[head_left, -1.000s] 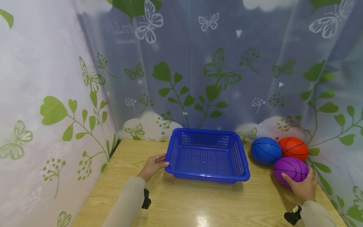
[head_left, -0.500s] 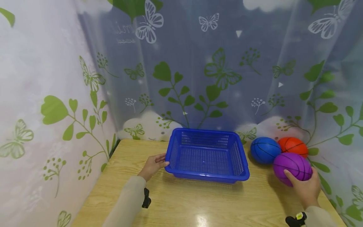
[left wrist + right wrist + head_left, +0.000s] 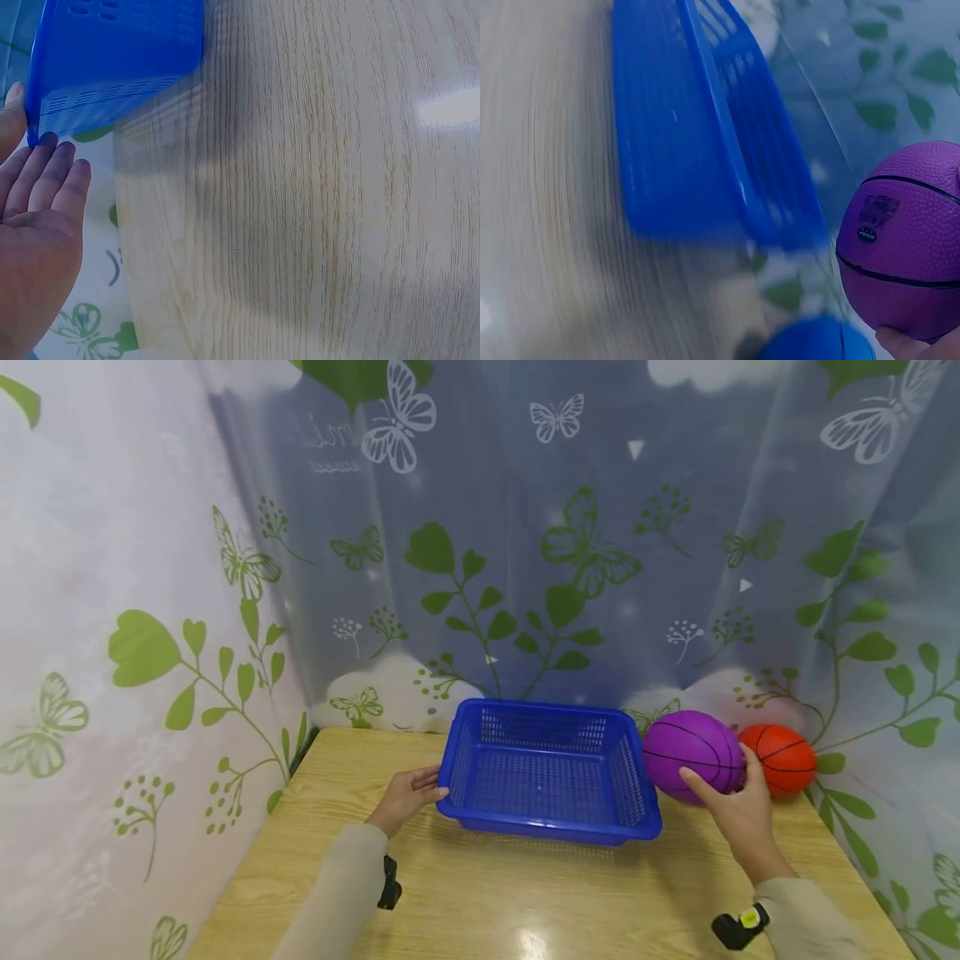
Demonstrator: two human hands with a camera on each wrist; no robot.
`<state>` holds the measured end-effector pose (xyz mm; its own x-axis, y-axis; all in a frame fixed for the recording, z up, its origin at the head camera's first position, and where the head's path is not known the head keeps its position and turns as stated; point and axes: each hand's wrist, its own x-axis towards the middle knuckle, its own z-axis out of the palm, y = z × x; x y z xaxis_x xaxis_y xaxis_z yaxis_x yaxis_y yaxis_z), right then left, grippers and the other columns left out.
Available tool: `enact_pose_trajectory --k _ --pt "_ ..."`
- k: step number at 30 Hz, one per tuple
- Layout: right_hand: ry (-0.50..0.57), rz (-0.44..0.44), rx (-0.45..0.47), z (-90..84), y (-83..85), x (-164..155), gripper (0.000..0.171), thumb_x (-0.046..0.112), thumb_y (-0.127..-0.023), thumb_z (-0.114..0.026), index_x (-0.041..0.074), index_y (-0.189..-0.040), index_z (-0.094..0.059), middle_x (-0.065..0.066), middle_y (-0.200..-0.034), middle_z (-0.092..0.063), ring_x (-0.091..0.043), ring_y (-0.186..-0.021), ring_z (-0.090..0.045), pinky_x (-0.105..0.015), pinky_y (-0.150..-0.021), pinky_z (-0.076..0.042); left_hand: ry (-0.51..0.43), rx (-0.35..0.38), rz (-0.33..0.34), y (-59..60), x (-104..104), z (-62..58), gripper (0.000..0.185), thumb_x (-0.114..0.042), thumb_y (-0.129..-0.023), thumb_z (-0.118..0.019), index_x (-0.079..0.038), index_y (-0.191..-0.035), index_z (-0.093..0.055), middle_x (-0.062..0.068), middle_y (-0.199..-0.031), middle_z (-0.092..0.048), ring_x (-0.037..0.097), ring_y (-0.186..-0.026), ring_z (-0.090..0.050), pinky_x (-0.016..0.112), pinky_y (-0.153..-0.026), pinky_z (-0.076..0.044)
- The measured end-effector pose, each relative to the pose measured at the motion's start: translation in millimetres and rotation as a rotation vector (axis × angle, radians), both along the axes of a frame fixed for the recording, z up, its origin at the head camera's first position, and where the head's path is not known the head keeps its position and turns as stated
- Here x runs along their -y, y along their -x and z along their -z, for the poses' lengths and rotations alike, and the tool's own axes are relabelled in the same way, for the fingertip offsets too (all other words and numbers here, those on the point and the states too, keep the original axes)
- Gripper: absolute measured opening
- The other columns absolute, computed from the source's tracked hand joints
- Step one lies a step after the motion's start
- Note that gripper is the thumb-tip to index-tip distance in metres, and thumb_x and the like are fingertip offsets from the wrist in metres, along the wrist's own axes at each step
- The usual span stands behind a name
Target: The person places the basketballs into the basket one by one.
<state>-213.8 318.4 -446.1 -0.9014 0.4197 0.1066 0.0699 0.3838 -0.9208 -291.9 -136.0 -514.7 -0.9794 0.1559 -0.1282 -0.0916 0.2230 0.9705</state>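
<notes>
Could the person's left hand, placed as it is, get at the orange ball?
Probably not directly. The left hand rests at the blue basket's left rim, and the basket, the purple ball and the right hand all lie between it and the orange ball.

In the head view, the purple ball [image 3: 690, 753] in my right hand [image 3: 738, 814] hides the blue ball entirely; the right wrist view shows only its top [image 3: 817, 341], cut by the lower edge. That view is motion-blurred, smearing the blue basket [image 3: 705, 142] and the table [image 3: 547, 225]. My fingers' grip behind the purple ball is hidden. In the left wrist view my left hand [image 3: 34, 217] is cut off by the frame's left edge.
</notes>
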Motion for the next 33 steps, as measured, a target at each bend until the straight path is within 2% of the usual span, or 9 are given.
enact_pose_trajectory --k 4,7,14,22,33 --pt "0.02 -0.083 0.028 1.9 16.8 35.3 0.104 0.039 -0.081 -0.076 0.017 -0.156 -0.008 -0.024 -0.153 -0.024 -0.043 -0.133 -0.035 -0.058 -0.105 -0.039 -0.001 -0.002 -0.002 -1.2 -0.3 -0.7 0.051 -0.008 -0.091 -0.066 0.003 -0.137 -0.049 0.023 -0.134 -0.054 0.034 -0.124 -0.052 0.041 -0.1 -0.048" --pt "0.044 -0.115 0.053 6.8 31.4 60.1 0.104 0.041 -0.08 -0.077 0.016 -0.155 -0.01 -0.025 -0.152 -0.026 -0.043 -0.134 -0.035 -0.057 -0.106 -0.039 0.002 -0.012 0.006 -1.9 0.1 -2.5 0.05 -0.007 -0.091 -0.065 0.004 -0.137 -0.049 0.024 -0.134 -0.054 0.035 -0.123 -0.053 0.041 -0.099 -0.049" --pt "0.121 -0.158 0.076 33.1 56.3 111.1 0.102 0.04 -0.08 -0.077 0.008 -0.153 -0.014 -0.025 -0.15 -0.03 -0.04 -0.134 -0.036 -0.051 -0.11 -0.036 -0.008 -0.008 0.011 -0.9 0.9 -3.5 0.049 -0.007 -0.09 -0.066 0.004 -0.136 -0.05 0.023 -0.132 -0.056 0.035 -0.124 -0.053 0.041 -0.1 -0.048" --pt "0.135 -0.132 0.094 59.2 71.3 151.3 0.099 0.033 -0.078 -0.079 -0.001 -0.15 -0.02 -0.03 -0.143 -0.037 -0.043 -0.13 -0.039 -0.053 -0.109 -0.037 -0.026 -0.013 0.016 -1.8 0.9 0.3 0.048 -0.006 -0.09 -0.066 0.004 -0.135 -0.051 0.024 -0.131 -0.056 0.035 -0.121 -0.055 0.04 -0.098 -0.05" --pt "0.203 -0.108 0.118 61.8 81.7 178.2 0.099 0.027 -0.076 -0.081 -0.004 -0.148 -0.021 -0.031 -0.141 -0.037 -0.046 -0.13 -0.038 -0.055 -0.108 -0.037 -0.022 -0.029 0.009 -0.7 0.9 1.5 0.049 -0.007 -0.09 -0.067 0.005 -0.135 -0.051 0.024 -0.13 -0.057 0.035 -0.12 -0.056 0.04 -0.097 -0.051"
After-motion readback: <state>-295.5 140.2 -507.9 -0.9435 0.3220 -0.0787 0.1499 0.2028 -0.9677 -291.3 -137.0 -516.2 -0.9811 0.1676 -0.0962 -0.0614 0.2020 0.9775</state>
